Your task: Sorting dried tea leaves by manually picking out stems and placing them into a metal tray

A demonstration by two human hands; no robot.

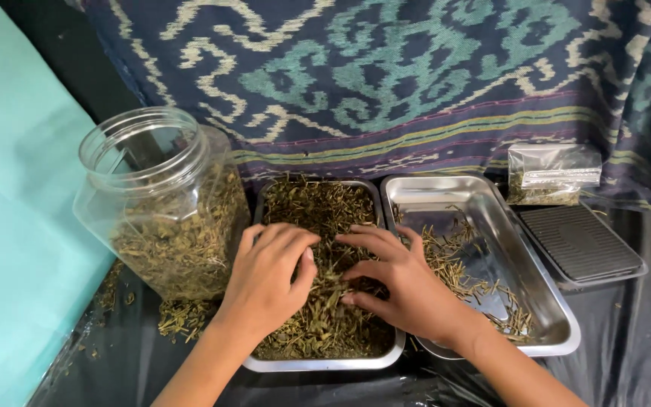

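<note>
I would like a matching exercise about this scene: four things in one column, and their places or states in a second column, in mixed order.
Things:
1. clear plastic jar
2. left steel tray
3. right steel tray
4. small clear bag

Places or states:
A. holds only a thin scatter of dried herb
B. lies at the far right, behind a dark ribbed slab
C. full of dried herb, both hands in it
D. tilted, lid off, at the left

Pairs: 1-D, 2-C, 3-A, 4-B
</note>
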